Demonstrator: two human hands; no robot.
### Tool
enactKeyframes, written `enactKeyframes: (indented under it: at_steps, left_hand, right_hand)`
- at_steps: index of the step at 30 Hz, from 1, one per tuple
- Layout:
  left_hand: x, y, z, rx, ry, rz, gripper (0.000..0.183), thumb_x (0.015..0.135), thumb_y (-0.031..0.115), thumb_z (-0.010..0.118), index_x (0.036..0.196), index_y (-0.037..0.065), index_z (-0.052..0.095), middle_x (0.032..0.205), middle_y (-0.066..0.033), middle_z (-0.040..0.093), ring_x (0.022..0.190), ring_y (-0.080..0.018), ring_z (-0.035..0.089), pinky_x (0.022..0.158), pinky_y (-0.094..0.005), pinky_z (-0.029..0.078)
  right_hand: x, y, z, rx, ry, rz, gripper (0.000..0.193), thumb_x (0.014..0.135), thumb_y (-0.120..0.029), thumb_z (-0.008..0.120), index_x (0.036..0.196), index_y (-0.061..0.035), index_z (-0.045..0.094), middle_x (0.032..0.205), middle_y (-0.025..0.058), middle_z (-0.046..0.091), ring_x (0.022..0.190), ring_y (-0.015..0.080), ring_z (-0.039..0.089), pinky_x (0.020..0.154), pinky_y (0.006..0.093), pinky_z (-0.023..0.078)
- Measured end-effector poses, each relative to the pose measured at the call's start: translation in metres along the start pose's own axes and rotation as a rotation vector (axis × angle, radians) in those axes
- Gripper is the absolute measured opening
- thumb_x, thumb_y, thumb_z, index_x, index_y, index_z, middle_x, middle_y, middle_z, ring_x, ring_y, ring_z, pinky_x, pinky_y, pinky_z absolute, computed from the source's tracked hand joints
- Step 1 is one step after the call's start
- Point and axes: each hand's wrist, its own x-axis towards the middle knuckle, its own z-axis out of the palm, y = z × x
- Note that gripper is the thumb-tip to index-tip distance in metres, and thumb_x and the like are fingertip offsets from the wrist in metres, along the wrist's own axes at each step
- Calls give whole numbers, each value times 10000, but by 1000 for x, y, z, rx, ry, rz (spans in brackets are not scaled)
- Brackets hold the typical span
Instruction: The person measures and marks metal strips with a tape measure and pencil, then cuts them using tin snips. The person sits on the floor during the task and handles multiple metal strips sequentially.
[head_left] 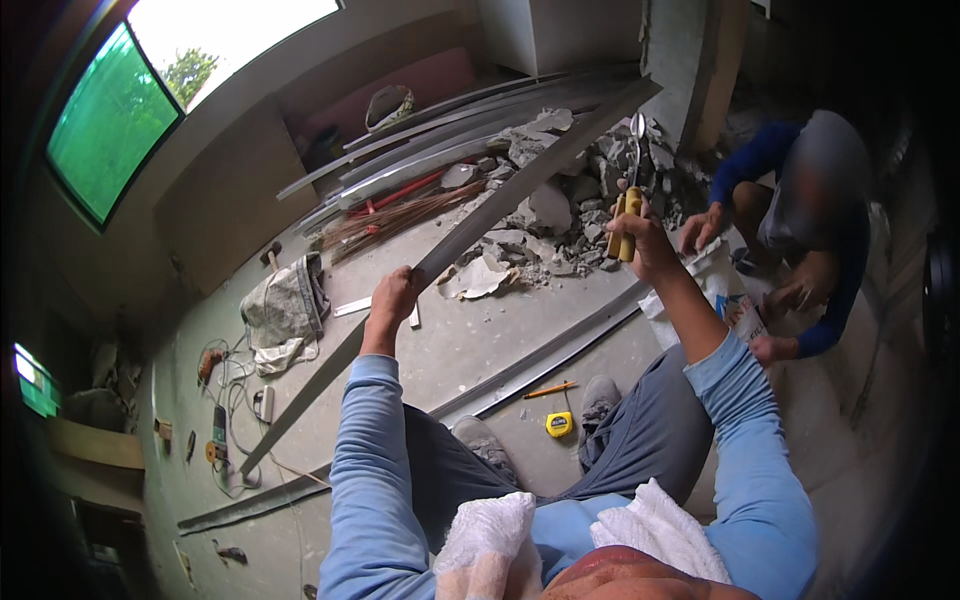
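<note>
My left hand is closed round a long grey metal channel. The channel slants from the floor at the lower left up to the far right. In my right hand is a pair of tin snips with yellow handles. Its blades point away from me, apart from the channel. Between my shoes on the floor lie a yellow tape measure and an orange pencil. Another metal channel stretches across the floor just beyond them.
Broken concrete rubble is heaped ahead, beside stacked metal profiles and thin rods. At left lie a sack, a drill, an angle grinder and cords. Another person crouches close on my right, touching a white bag.
</note>
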Motion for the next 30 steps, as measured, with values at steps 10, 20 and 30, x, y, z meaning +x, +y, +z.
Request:
enactKeyframes:
  at_steps: [10,20,30]
  left_hand:
    - [-5,1,-35,-40,115,17,328,1000,337,545,1024,33,663,1010,-253,686,992,-441,645,825,-511,501]
    - [-13,12,-55,-121,102,21,356,978,370,600,936,29,693,893,-260,676,885,-456,646,760,-491,500]
    - [-12,13,-56,-100,89,4,387,974,385,611,914,10,683,890,-258,683,904,-448,648,784,-501,497]
  right_hand:
    - [-1,18,13,-190,-188,80,838,634,14,604,1448,-140,484,1214,83,574,1049,203,575,857,330,520]
    - [7,43,28,-302,-140,202,707,724,0,709,1396,-118,524,1134,58,597,979,171,608,879,328,501]
    - [10,46,23,-371,-92,231,658,726,28,729,1344,-111,550,1070,23,571,976,161,570,880,319,477]
